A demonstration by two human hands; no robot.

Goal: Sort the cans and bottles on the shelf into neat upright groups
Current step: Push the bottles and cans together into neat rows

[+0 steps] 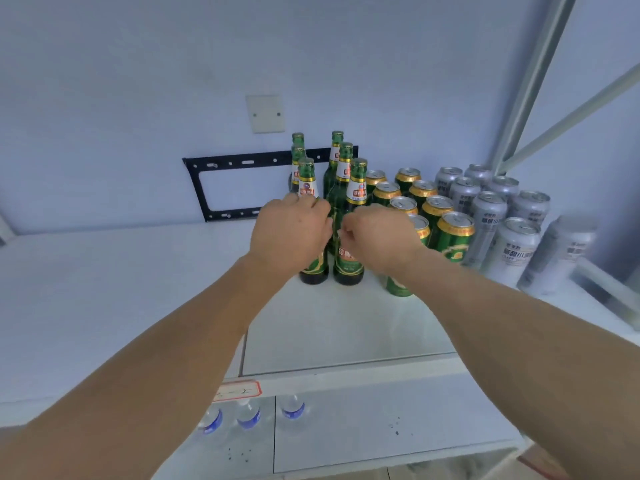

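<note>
Several green glass bottles stand upright in two rows on the white shelf (pixel 138 278). My left hand (pixel 289 233) grips the front left bottle (pixel 313 268) around its shoulder. My right hand (pixel 379 235) grips the front right bottle (pixel 348 268) beside it. To the right stand several green cans with gold rims (pixel 453 237), then several silver cans (pixel 512 247), all upright. One green can (pixel 398 285) is partly hidden under my right wrist.
A black metal bracket (pixel 221 164) and a white wall plate (pixel 265 114) sit on the wall behind. Metal shelf struts (pixel 530 84) rise at the right. Water bottles with blue labels (pixel 249 415) stand on the lower shelf. A red-edged label (pixel 239 389) marks the shelf's front edge.
</note>
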